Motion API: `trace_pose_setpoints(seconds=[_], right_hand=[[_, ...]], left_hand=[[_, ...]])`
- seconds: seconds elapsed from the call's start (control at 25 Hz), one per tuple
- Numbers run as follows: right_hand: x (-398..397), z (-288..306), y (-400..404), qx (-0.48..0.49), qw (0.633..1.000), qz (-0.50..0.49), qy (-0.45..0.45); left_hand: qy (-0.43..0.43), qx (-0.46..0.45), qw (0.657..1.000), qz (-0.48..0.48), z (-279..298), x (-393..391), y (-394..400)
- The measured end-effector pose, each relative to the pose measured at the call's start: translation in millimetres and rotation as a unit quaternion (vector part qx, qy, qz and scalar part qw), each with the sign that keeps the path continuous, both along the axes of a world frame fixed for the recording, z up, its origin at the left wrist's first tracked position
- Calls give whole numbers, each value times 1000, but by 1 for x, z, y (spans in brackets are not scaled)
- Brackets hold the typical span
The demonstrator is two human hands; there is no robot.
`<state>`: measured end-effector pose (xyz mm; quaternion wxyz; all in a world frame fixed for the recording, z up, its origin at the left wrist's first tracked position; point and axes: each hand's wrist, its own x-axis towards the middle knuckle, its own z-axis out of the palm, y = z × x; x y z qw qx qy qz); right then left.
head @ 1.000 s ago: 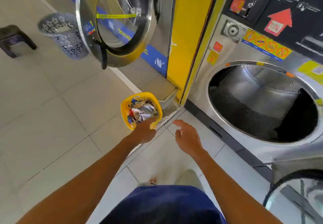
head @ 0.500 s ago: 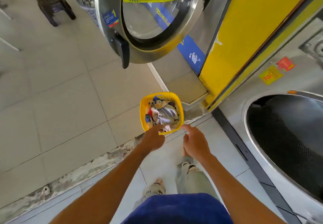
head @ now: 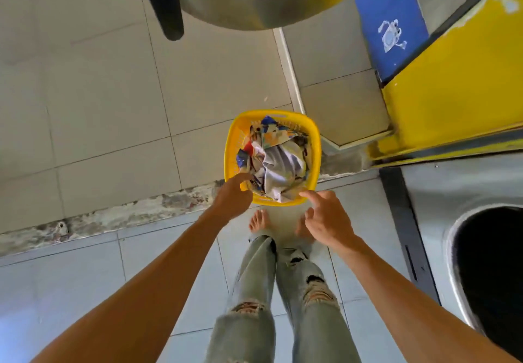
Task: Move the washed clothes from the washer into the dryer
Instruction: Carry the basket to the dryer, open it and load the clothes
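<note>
Hands: left hand (head: 232, 196) and right hand (head: 325, 222) reach slotted yellow plastic basket (head: 230, 147) of crumpled clothes (head: 278, 164).

The view tipped further downward: the control panel, the stool and the perforated bin dropped out of sight, and only the bottom rim of the open door (head: 254, 3) remained at the top. The machine's drum opening (head: 492, 275) slid to the lower right edge. Torn jeans (head: 283, 292) and bare feet (head: 259, 219) came into view. The left hand (head: 232, 197) and right hand (head: 325, 219) both moved up to the near rim of the yellow basket (head: 230, 147) of clothes (head: 278, 161).
</note>
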<state>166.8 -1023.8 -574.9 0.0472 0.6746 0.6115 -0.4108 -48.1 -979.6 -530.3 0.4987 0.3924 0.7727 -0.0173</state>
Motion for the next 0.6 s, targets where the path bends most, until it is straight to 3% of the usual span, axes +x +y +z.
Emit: trace_pose_setpoints(seconds=[0.24,0.6], right_hand=[[-1,-87,41,-6,998,3,-64],[-12,-169,74,-69,989,-129,-32]], left_hand=[[53,8,998,-19,-87,-37,33],[120,33,980,-156,-183,-59,72]])
